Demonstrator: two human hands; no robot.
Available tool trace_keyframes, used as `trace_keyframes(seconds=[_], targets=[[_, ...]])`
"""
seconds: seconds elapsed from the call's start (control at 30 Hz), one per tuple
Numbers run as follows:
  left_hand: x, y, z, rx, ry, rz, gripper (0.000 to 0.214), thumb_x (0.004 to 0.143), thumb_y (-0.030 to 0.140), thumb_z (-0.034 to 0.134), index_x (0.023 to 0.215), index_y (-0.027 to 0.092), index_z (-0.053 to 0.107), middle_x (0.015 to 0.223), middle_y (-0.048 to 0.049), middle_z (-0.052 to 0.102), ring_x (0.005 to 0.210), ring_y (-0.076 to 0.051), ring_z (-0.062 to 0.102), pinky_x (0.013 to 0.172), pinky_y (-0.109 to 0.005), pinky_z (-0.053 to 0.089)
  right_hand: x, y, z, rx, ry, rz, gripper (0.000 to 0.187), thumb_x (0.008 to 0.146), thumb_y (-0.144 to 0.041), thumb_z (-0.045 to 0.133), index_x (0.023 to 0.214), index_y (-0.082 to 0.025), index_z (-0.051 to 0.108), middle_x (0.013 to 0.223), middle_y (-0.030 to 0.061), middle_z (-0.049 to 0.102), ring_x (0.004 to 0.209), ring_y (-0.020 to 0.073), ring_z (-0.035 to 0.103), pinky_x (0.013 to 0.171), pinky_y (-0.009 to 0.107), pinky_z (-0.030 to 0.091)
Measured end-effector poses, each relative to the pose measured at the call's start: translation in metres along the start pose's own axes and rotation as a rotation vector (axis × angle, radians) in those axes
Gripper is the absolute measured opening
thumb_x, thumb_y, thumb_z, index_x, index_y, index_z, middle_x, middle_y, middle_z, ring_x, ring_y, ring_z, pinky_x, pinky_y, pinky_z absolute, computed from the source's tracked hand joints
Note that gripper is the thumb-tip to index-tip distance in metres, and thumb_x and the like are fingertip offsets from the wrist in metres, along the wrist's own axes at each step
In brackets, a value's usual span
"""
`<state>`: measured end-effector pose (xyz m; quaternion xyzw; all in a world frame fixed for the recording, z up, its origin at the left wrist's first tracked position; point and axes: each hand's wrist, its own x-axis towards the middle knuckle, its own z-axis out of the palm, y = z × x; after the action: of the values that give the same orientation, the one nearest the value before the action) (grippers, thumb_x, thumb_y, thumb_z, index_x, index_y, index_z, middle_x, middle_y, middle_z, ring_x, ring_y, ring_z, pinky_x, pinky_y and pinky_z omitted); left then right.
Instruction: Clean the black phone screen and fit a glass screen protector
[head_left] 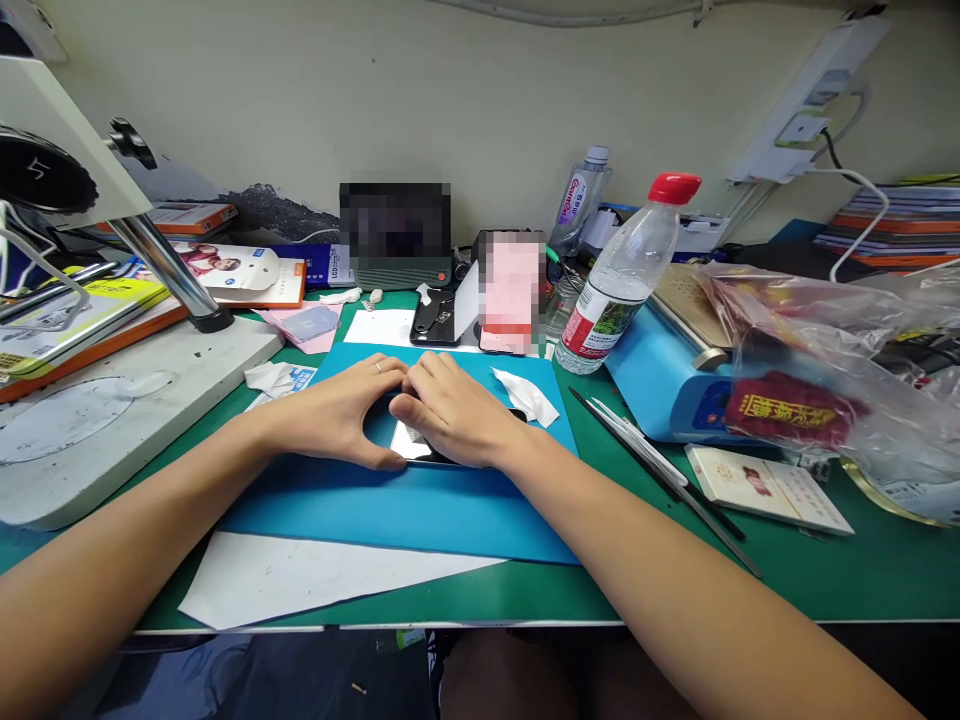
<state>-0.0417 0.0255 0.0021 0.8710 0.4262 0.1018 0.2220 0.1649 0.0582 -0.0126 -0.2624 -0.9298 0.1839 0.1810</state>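
Observation:
A dark smartphone (411, 442) with a shiny screen lies flat on the blue mat (375, 510), mostly covered by both hands. My left hand (334, 408) is curved around its left end, thumb at the near edge and fingers along the far edge. Over the phone's middle rests my right hand (459, 412), fingers curled and pressed together, thumb close to them. Whatever may be under those fingertips is hidden. A crumpled white tissue (529, 396) lies on the mat just right of the phone.
Behind the mat are a black phone (435, 318) and a propped pink-screened device (511, 290). At right stand a water bottle (622, 285), a blue machine (667, 380), tweezers-like tools (660, 460) and a cigarette box (769, 488). A microscope stand base (150, 420) fills the left.

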Motion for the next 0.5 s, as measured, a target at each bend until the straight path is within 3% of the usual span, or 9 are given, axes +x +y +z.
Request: trace_keyframes(seconds=[0.5], targets=[[-0.0015,-0.0028,-0.0002,-0.003,0.033,0.000,0.062,0.074,0.054,0.080,0.125,0.025,0.059,0.121,-0.0058,0.060,0.120,-0.033,0.052,0.104,-0.044,0.046,-0.0008,0.0013,0.0006,0.006,0.026,0.003,0.082,0.086,-0.082,-0.002,0.087,-0.021,0.053,0.098,0.0069,0.053,0.092,0.0222,0.048,0.085,0.040,0.044]])
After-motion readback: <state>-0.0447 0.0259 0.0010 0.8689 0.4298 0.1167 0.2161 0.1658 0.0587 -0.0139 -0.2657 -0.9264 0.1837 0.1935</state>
